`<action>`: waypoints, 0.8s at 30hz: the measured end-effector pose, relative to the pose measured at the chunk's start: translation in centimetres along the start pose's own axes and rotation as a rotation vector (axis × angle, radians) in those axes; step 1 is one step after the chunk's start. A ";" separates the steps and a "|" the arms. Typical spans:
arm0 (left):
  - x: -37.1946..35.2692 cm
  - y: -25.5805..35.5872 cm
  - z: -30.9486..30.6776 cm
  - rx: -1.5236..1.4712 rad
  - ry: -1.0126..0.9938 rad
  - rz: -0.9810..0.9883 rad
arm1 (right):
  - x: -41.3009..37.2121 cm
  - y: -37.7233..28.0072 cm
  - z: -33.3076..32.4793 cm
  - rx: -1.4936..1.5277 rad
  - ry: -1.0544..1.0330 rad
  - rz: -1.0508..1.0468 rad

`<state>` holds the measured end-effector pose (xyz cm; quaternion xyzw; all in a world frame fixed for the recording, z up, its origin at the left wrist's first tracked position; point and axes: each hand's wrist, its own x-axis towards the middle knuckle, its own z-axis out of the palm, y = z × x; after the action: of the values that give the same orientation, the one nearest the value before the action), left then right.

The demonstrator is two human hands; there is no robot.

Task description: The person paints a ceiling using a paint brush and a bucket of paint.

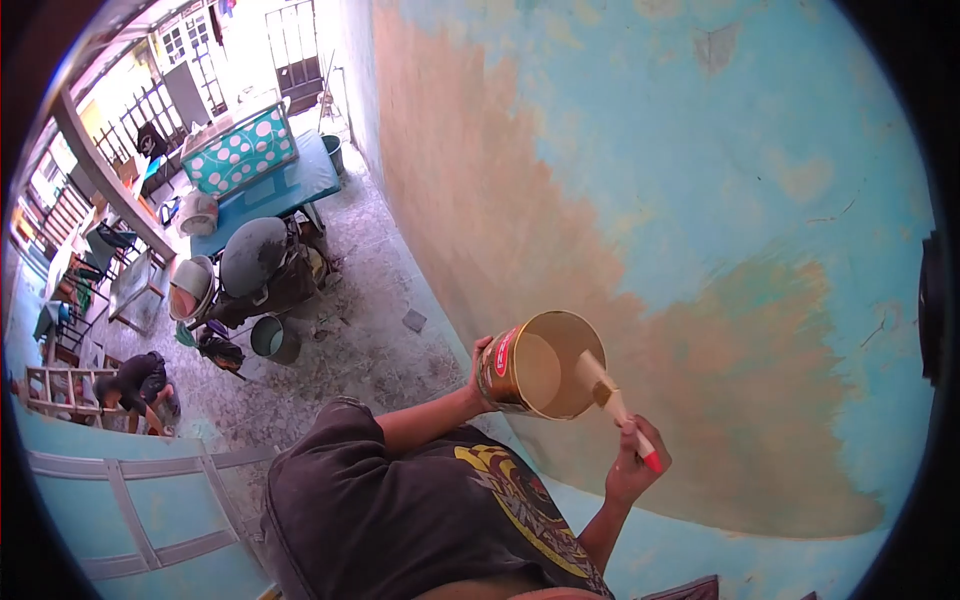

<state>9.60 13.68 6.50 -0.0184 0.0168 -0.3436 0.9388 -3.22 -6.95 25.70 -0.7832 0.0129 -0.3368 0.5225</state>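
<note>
My left hand point(481, 366) grips a gold paint can point(535, 365) by its side and tilts its open mouth toward me; beige paint lies inside. My right hand point(634, 462) is closed on a paintbrush point(612, 397) with a red-tipped handle, and its bristles dip into the can's mouth. Both hands are close to a turquoise wall point(700, 150) bearing a broad beige painted patch point(720, 400) just beyond the can. My dark printed shirt point(420, 510) fills the lower middle.
Far below lies a grey concrete floor point(360, 340) with a blue table point(270, 195), metal basins point(190, 285), a bucket point(272, 337) and clutter. A person point(135, 385) crouches at the left beside a wooden ladder point(55, 390). A turquoise panelled surface point(130, 510) sits at lower left.
</note>
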 end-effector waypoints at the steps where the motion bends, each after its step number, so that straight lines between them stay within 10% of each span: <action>1: 0.0 -0.1 0.1 -0.001 -0.003 -0.002 | -0.2 0.2 0.3 -0.017 0.002 0.033; 24: 0.1 1.1 -1.6 0.012 -0.067 -0.052 | -0.6 1.4 1.7 0.237 0.083 0.279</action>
<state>10.28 14.43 4.90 -0.0249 -0.0172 -0.3671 0.9297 -2.29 -5.98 23.80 -0.6921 0.1031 -0.2924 0.6518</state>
